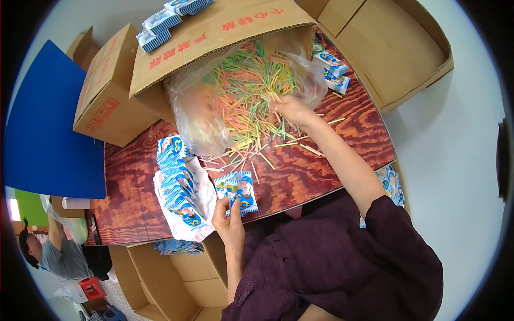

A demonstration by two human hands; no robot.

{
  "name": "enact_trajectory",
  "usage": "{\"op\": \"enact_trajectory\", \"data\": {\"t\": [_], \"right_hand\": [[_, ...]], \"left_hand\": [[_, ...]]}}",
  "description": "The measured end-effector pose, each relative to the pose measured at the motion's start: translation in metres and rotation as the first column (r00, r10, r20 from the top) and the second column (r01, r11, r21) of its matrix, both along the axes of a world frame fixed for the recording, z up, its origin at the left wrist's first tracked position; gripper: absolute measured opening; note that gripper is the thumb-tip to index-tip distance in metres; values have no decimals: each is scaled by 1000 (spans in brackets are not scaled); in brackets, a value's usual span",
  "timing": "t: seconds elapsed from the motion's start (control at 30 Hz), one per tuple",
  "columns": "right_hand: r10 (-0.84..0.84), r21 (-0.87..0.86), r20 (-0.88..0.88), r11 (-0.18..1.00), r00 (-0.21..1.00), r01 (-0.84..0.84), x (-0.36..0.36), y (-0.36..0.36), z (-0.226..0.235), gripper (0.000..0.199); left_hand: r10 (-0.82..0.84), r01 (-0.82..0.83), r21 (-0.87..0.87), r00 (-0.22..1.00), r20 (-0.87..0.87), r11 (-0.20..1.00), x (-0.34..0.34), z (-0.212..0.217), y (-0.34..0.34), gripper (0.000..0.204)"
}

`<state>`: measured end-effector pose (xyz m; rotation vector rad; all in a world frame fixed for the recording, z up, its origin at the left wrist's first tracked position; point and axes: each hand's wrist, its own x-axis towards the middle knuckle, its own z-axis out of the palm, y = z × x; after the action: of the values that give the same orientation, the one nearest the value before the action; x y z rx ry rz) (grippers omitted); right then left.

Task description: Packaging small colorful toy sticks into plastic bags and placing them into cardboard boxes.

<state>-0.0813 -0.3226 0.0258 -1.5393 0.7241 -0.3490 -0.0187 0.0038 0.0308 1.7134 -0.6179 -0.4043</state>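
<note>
Leftmost, we see a row of small blue-and-white packets (179,187) lying overlapped on the dark wood-grain tabletop (134,176), and just right of them our left hand (229,216) pinches two more such packets (238,191), thumb over their lower edges, fingers closed behind. To do this step well, in our judgement, the left grip should keep those packets fanned and mouth-up, tilted toward the other hand, so that the sticks can slide in without snagging (we cannot tell whether the mouths are already open). Further right, the coloured sticks (251,91) spill from a clear plastic bag (195,115) lying in a tipped cardboard box (214,43), with strays scattered on the tabletop. Our right hand (292,109) is buried in the heap, fingers curled loosely around a few sticks; a small even pinch, ends aligned, would serve better than a fistful. How many sticks it holds is hidden by the fingers. At the far right, some packets (391,184) are half covered by our right forearm, and those beyond the bag (333,69) are partly hidden.
</note>
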Motion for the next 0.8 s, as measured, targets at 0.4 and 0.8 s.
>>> {"op": "enact_trajectory", "data": {"t": [0.4,0.8], "right_hand": [[-175,624,487,755,855,-201,-28,27,-9,16],[-143,630,465,747,874,-212,-26,36,-7,23]], "left_hand": [[-36,23,-93,989,-145,995,-5,4,-14,8],[-27,-29,-157,938,-346,987,-9,7,-30,12]]}}
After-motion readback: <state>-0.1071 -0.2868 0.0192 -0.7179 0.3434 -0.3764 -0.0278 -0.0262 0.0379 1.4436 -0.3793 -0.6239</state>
